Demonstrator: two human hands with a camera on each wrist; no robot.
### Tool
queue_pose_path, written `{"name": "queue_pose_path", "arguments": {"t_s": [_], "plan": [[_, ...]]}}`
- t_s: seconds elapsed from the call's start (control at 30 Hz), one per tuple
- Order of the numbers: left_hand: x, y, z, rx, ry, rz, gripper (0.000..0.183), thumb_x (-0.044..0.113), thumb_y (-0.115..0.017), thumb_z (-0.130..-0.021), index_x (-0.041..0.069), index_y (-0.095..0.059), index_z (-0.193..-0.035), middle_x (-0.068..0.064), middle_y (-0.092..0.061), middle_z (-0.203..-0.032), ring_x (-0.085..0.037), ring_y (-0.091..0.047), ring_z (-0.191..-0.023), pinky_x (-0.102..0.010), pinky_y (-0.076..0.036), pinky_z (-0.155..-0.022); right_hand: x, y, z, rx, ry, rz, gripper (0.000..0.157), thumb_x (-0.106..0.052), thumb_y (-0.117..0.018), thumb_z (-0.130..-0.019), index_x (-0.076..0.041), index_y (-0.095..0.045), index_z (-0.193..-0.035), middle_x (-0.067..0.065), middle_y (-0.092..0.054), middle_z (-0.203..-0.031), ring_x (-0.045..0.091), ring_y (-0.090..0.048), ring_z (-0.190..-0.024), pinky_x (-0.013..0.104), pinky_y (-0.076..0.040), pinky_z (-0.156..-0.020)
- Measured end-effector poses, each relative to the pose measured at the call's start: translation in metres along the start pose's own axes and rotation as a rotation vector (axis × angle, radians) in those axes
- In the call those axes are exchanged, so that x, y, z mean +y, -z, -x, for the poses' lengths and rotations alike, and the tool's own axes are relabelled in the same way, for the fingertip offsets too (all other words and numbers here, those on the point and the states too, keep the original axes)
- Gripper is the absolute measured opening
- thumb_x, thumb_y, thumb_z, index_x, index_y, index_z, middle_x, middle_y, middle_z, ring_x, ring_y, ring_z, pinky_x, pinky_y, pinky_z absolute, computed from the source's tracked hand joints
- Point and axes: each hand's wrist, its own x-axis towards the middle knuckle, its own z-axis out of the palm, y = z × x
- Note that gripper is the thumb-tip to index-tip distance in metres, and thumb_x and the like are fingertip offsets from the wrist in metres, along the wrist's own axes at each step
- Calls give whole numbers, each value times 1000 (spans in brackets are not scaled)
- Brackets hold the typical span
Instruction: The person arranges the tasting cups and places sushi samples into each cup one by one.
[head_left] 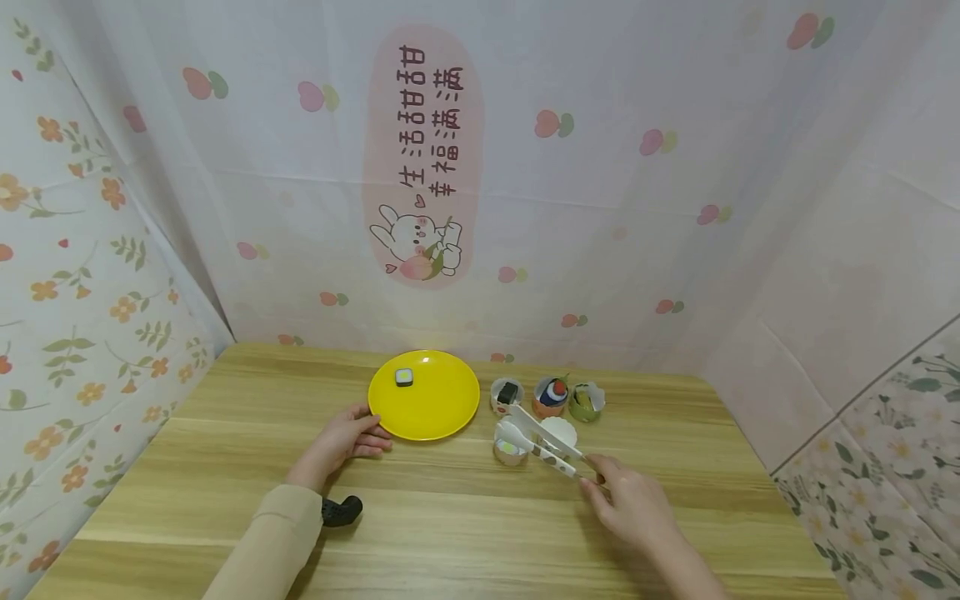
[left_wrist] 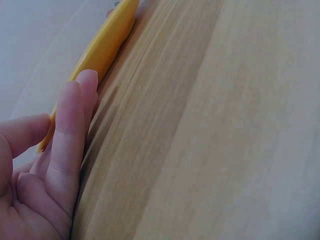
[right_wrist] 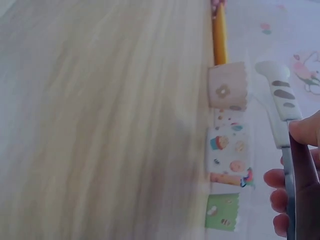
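My left hand (head_left: 352,440) pinches the left rim of a yellow plate (head_left: 427,414), thumb on top and fingers below, as the left wrist view shows. On the plate sits a small sushi roll (head_left: 404,377) with a pale top and dark side. My right hand (head_left: 630,500) grips a pair of tongs (right_wrist: 285,95) with white, dark-spotted ends. Their parted tips hover over a front paper cup (head_left: 510,457), where a pale piece with a yellow-green middle shows. Beside it, another white cup (head_left: 561,432) is partly hidden by the tongs.
Behind stand a cup with a dark piece (head_left: 507,393), an orange cup (head_left: 550,408) with a blue, white and red piece, and a green cup (head_left: 587,407). The wooden table (head_left: 442,533) meets a printed curtain (head_left: 600,250). A black device (head_left: 342,511) sits at my left wrist.
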Motion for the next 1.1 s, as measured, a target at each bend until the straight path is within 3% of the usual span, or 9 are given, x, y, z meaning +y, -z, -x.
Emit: {"name": "queue_pose_path", "arguments": {"t_s": [0.2, 0.6, 1.1], "plan": [[-1, -1, 0, 15, 10, 0, 44, 11, -41, -103, -8, -27, -141, -14, -67, -87, -23, -70, -74, -31, -58, -65, -10, -2, -8, 44, 12, -19, 34, -18, -80, -76, -4, -68, -105, -1, -62, -75, -1, -36, -49, 18, -31, -41], [1, -1, 2, 3, 4, -4, 43, 11, -40, -104, -9, -28, -140, -14, -67, -88, -23, -70, -75, -31, -58, -66, -35, -5, -35, -67, -126, -61, 28, -24, -77, -81, -11, -67, -104, -7, -60, -75, 4, -37, -49, 22, -30, -40], [1, -1, 2, 8, 1, -8, 45, 11, -40, -104, -9, -26, -141, -13, -67, -86, -23, -70, -74, -32, -58, -66, -63, -15, -66, -132, -188, -83, 33, -29, -74, -84, -9, -68, -111, -11, -54, -69, 6, -43, -54, 25, -36, -44]]}}
